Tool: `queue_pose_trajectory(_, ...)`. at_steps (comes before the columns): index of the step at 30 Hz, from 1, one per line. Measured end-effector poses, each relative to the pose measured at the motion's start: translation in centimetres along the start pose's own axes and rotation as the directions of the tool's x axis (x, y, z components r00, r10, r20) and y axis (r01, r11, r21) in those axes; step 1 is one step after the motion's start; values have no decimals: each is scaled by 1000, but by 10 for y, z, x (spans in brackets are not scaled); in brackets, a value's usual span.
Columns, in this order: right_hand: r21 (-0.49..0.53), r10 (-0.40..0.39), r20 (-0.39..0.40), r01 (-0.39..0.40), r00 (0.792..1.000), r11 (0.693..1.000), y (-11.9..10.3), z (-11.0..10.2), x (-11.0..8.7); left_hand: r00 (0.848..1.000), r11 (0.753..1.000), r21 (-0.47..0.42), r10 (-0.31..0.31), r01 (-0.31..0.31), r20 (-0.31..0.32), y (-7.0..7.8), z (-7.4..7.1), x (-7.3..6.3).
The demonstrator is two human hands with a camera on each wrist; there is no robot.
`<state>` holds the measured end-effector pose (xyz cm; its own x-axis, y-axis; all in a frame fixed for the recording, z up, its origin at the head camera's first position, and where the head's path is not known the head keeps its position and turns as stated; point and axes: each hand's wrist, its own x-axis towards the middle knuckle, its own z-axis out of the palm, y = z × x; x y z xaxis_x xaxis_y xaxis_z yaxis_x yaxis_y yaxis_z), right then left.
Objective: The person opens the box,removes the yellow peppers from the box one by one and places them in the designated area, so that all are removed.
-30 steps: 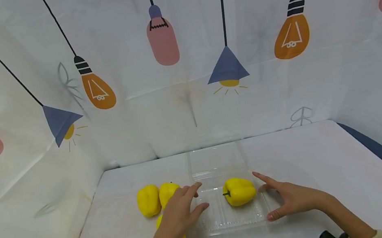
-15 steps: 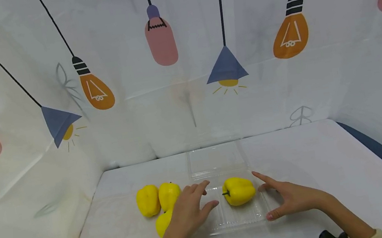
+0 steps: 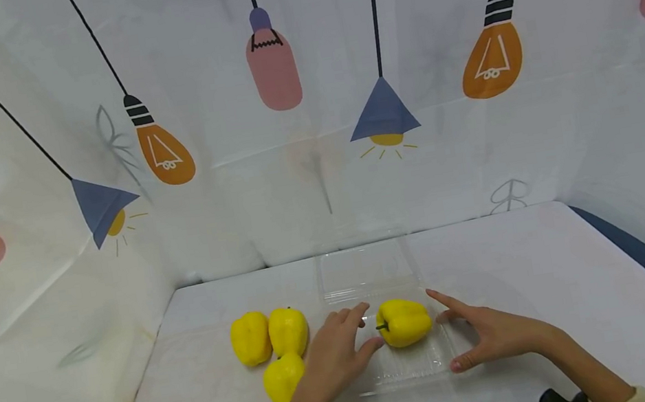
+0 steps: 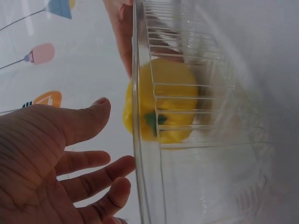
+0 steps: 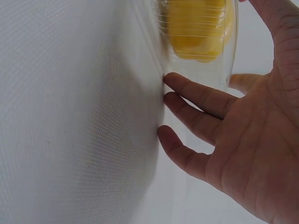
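A yellow bell pepper lies on its side in a clear plastic clamshell box, its stem toward the left. My left hand is over the box's left part with fingers loosely spread, fingertips close to the stem end. Nothing is between its thumb and fingers; the left wrist view has this hand beside the box wall, with the pepper seen through the plastic. Along the box's right side, my right hand spreads its fingers and thumb at the edge. In the right wrist view its fingertips rest at the table surface.
Left of the box, three more yellow peppers, one at the back left, one beside it and one nearer, sit close together. The box's lid lies opened toward the back. A lamp-print curtain hangs behind the white table.
My left hand has moved right, from beside the loose peppers toward the pepper in the box, uncovering the nearer loose pepper. The right hand has stayed at the box's right edge.
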<state>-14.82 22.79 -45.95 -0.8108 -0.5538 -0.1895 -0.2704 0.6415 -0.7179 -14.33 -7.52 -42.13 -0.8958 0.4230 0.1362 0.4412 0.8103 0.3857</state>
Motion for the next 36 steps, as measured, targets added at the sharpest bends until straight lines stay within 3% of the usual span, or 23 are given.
queue_pose_trajectory(15, -43, -29, -13, 29, 999, 999, 0, -1, 1, 999, 1000, -27, 0, 1, 44, 10, 9, 8)
queue_pose_trajectory(29, -56, -35, -11, 34, 999, 998, -4, -2, 1, 999, 999, 15, 31, -32, 35, 21, 21, 15)
queue_pose_trajectory(36, -55, -30, -5, 30, 1000, 998, -6, -3, 1, 999, 999, 37, 16, -18, 40, 27, 22, 18)
